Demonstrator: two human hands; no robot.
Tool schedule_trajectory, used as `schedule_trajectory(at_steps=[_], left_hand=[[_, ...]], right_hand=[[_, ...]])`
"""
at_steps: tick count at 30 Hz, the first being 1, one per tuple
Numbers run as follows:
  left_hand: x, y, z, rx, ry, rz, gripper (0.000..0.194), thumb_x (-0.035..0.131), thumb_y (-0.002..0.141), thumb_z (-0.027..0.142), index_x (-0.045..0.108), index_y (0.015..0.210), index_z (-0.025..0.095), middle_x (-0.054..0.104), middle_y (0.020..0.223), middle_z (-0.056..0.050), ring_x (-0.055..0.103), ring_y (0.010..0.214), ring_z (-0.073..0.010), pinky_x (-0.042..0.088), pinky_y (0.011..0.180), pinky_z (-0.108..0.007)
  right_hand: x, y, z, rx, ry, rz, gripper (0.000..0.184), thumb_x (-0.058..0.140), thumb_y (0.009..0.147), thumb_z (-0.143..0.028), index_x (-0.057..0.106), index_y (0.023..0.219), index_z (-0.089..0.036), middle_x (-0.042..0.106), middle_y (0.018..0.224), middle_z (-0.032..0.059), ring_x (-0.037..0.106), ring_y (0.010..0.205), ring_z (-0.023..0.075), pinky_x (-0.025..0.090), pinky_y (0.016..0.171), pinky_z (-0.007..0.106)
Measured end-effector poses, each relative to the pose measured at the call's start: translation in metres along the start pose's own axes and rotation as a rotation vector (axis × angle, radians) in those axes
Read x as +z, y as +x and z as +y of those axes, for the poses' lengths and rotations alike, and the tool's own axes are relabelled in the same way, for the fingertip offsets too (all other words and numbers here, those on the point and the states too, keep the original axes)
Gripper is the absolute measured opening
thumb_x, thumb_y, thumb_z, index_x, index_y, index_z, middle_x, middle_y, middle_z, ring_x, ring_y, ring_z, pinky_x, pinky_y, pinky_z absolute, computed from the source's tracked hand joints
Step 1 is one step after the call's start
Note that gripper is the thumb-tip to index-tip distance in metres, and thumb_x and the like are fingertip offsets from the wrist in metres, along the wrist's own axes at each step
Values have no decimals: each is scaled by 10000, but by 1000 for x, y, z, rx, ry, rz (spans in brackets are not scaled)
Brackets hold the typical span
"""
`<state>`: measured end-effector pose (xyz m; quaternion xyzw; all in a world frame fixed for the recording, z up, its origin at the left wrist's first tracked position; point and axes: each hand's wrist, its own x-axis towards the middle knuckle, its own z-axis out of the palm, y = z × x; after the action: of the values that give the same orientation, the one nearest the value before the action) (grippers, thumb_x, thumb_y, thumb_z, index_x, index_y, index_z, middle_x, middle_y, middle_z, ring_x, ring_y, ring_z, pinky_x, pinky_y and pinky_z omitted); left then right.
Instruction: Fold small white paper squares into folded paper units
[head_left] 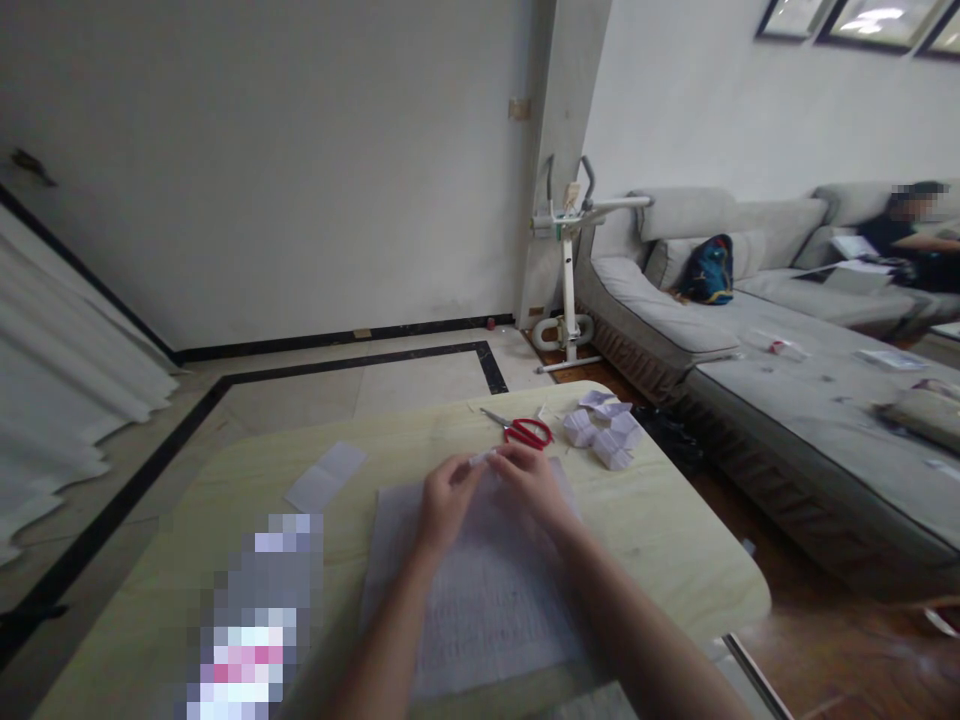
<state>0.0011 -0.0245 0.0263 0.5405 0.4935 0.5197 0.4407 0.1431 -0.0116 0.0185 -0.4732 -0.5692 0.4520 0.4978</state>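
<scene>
Both hands meet above a large printed paper sheet (495, 610) lying on the pale wooden table. Between the fingertips is a small white piece of paper (482, 458), apparently folded; its exact shape is too small to make out. My left hand (448, 497) pinches it from the left. On the other side, my right hand (531, 482) has its fingers closed on the same piece. Just beyond the right hand lie scissors (526, 432) with red handles. Several folded paper pieces (604, 430) sit in a loose cluster to the right of them.
A creased paper slip (326, 477) rests on the table (660, 560) at the left. Nearer is a pixelated object (247, 630). Beyond the table's right edge stands a grey sofa (780, 400) with a backpack (709, 270) and a seated person (911, 240). White exercise equipment (568, 280) stands behind.
</scene>
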Motion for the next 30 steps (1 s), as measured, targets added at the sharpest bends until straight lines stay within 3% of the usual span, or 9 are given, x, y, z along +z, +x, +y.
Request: schedule_trajectory(at_steps=[7,15,23,30], left_hand=[[-2,1,0,18,-4,-9,237,634,733,362,706,816,152,696,786,-50,618,763,-194,458,703,-255],[0,2,-5,41,9,19,213,636,741,346,698,813,155,701,805,-47,625,772,-183,459,726,-250],[-3,3,-3,41,38,30,204,642,739,340,717,805,162,716,816,-57,637,795,-200,467,741,-265],[-3,2,-7,61,98,35,225,615,763,342,706,831,147,713,823,-65,639,790,-200,474,741,-273]], right_hand=[[-1,-1,-3,-50,-71,-12,247,567,797,-380,694,826,-170,661,753,37,583,714,166,433,646,266],[0,0,-4,-65,-88,29,202,598,778,-340,691,767,-161,669,729,44,591,685,167,437,626,262],[0,-1,-5,-81,-79,-35,214,586,798,-353,703,818,-175,683,768,45,601,714,172,446,650,274],[1,0,-3,-109,-113,-13,198,587,798,-328,703,794,-167,680,753,50,595,700,167,446,640,271]])
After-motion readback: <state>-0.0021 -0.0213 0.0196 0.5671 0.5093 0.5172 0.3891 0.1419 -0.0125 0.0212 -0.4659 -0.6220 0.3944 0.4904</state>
